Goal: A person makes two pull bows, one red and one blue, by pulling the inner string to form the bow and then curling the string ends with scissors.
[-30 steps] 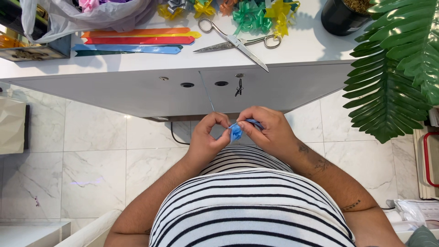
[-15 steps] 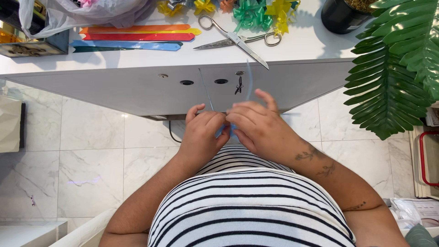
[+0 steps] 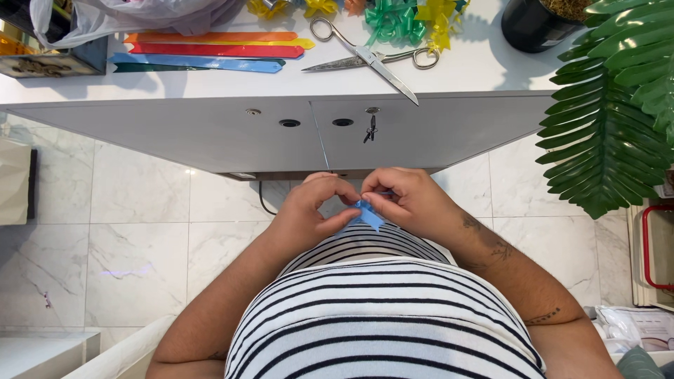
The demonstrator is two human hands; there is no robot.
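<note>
Both the left hand point(image 3: 309, 214) and right hand point(image 3: 414, 203) pinch a half-folded blue ribbon piece point(image 3: 366, 215), while more ribbon strips point(image 3: 210, 52) lie unused on the tabletop point(image 3: 491, 70).

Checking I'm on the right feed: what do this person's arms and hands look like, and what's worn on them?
Both hands are bare: the left hand and right hand show no gloves, and no rings or watch can be seen. Forearms are uncovered, no sleeves in view. The right forearm carries dark tattoos. A black-and-white striped top covers the torso.

Glossy blue ribbon point(image 3: 366, 215); metal scissors point(image 3: 366, 56); polished marble floor point(image 3: 133, 231).
</note>
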